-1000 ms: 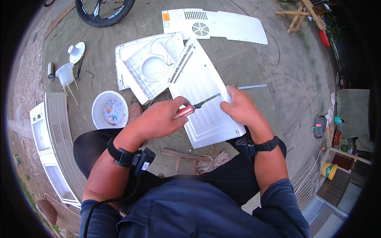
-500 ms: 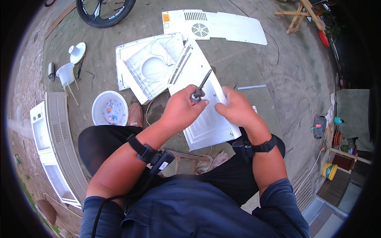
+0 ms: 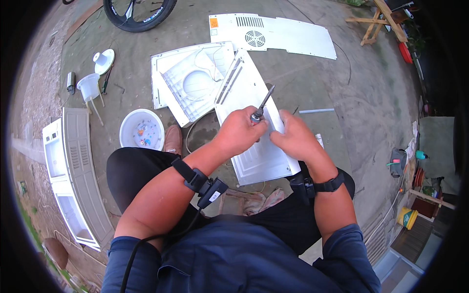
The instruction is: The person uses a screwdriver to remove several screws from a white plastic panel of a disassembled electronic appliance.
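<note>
A long white metal panel [image 3: 264,163] lies tilted across in front of my knees, its slotted end pointing away from me. My left hand [image 3: 243,132] is closed around the handle of a screwdriver [image 3: 267,98], over the middle of the panel. The screwdriver's dark shaft points up and to the right, its tip apart from any screw that I can see. At the panel's right edge, my right hand [image 3: 296,136] grips the rim, thumb on the top face and fingers hidden beyond the edge. Beneath the panel's far left side rests a white plastic housing [image 3: 181,106] with a round opening.
A vented white sheet [image 3: 298,36] lies farther off. To the left stand a white bucket [image 3: 126,128] holding small parts, a translucent cup with tubes [image 3: 88,88] and a white two-window casing [image 3: 78,161]. A grey rod [image 3: 316,111] lies right of the panel.
My left hand has moved slightly right over the panel with the screwdriver, closer to my right hand. The right hand keeps its grip on the edge. The whole view has shifted a little.
</note>
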`<state>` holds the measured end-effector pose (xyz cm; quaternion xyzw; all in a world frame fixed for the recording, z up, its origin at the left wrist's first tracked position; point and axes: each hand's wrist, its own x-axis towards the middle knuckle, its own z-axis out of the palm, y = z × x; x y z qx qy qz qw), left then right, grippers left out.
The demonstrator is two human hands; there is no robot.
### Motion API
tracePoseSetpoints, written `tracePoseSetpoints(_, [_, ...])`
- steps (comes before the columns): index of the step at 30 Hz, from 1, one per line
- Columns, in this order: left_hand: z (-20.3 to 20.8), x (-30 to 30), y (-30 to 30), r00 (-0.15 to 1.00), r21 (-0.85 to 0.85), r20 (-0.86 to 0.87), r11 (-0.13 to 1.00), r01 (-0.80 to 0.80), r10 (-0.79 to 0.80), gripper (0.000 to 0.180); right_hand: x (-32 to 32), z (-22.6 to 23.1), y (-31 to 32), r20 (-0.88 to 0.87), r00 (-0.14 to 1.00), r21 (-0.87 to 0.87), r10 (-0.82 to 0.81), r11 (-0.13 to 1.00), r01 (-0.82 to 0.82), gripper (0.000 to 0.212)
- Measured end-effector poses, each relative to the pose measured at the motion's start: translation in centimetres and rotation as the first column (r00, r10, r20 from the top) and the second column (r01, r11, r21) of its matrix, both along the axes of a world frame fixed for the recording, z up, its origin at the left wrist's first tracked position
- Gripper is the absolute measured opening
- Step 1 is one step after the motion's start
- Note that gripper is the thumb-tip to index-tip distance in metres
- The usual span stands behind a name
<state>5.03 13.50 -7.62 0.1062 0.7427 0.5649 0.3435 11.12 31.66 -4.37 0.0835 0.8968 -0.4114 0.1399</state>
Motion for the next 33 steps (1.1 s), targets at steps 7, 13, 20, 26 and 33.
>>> tracePoseSetpoints(7, [0.4, -5.5, -9.5, 0.829, -0.618, -0.494, 0.776, -0.123, -0.262, 0.026, -0.1, 1.0, 1.5, 0.045, 0.995, -0.082, -0.087, 0.992, 0.09, 0.042])
tracePoseSetpoints(13, [1.4, -7.4, -21.2, 0.837, -0.813, -0.492, 0.47, -0.344, -0.24, 0.026, 0.7, 1.8, 4.4, 0.01, 0.989, -0.123, -0.147, 0.981, 0.147, 0.042])
tracePoseSetpoints(20, [1.9, -8.0, -23.8, 0.816, -0.578, -0.559, 0.635, -0.513, 0.15, 0.026, 0.5, 4.8, 4.3, 0.038, 0.933, -0.461, -0.359, 0.822, 0.335, 0.047])
tracePoseSetpoints(26, [3.0, -7.4, -17.7, 0.847, -0.022, 0.012, 0.847, -0.531, 0.531, 0.036, 0.2, 4.5, 3.5, -0.108, 0.921, -0.668, -0.375, 0.713, 0.212, 0.047])
tracePoseSetpoints(33, [2.9, -7.7, -15.6, 0.861, 0.218, 0.213, 0.836, -0.503, 0.462, 0.041, 0.2, 4.3, 2.2, -0.163, 0.92, -0.698, -0.356, 0.701, 0.147, 0.062])
